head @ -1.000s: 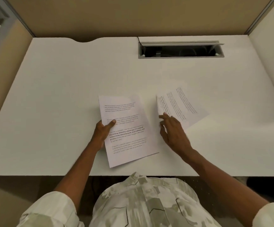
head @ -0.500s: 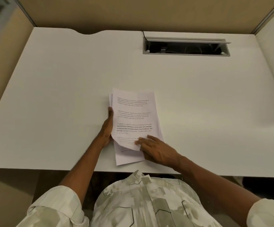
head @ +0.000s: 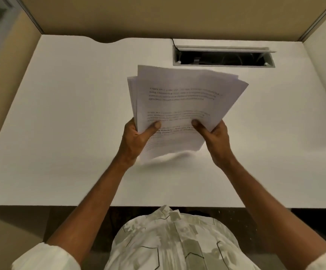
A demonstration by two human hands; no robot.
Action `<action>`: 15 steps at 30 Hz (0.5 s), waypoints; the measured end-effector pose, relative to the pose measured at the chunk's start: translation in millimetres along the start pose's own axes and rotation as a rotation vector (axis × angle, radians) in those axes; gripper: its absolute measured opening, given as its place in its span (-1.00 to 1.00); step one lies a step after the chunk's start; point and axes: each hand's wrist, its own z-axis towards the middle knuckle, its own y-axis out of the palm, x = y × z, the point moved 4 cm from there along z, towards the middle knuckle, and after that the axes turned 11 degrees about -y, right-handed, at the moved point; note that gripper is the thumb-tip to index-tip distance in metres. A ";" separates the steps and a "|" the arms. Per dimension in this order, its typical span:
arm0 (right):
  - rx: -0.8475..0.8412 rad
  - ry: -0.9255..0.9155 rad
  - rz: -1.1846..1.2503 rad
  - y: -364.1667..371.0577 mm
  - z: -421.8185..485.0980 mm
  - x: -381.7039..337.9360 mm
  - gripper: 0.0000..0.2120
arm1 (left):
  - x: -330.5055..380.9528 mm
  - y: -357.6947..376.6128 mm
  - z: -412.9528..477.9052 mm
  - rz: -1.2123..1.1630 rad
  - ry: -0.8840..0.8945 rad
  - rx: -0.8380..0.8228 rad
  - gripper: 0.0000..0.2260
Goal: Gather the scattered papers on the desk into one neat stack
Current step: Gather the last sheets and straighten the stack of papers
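Both hands grip the papers [head: 179, 106] by their near end, lifted off the desk [head: 60, 123]. On the left side, the left hand [head: 136, 139] is clamped on the sheets' near left corner, its thumb lying across the printed top page and its fingers hidden behind the sheets. On the right side, the right hand [head: 214, 137] is clamped on the near right edge in the same way, thumb on top, fingers out of sight underneath. Bare forearms run back from both hands to pale short sleeves at the bottom corners, with a pale patterned shirt [head: 173, 240] between them at the near edge of the view.

All the sheets are together in one bundle held between the hands above the middle of the desk, tilted up toward the camera. They are not squared: at the far end the corners fan out, so several separate edges show on the far left and far right. The near edge of the bundle is blurred and casts a soft shadow on the desktop just under it. Printed paragraphs show on the top page, too blurred to read.

Farther back, at the far right of the white desktop, an open cable slot [head: 224, 58] with a grey frame is set into the surface. Tan partition walls [head: 158, 14] enclose the desk on the far side and both sides.
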 end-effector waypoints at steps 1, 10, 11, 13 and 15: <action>0.017 -0.042 0.027 5.6 3.6 -7.4 -0.59 | 10.7 -2.0 1.7 0.009 0.036 0.003 -0.69; -0.060 0.006 -0.051 31.1 -12.4 5.4 -0.46 | -3.2 -22.8 13.0 0.090 -0.009 -0.032 -0.61; -0.052 0.004 -0.048 33.4 -12.0 3.8 -0.45 | -5.1 -24.0 13.5 0.085 -0.009 -0.037 -0.60; -0.022 0.010 -0.039 38.1 -10.5 -0.8 -0.48 | -4.6 -25.0 15.1 0.065 -0.014 -0.044 -0.62; 0.020 0.019 -0.029 41.6 -9.2 -4.1 -0.55 | 1.7 -24.2 16.6 0.054 -0.008 -0.057 -0.67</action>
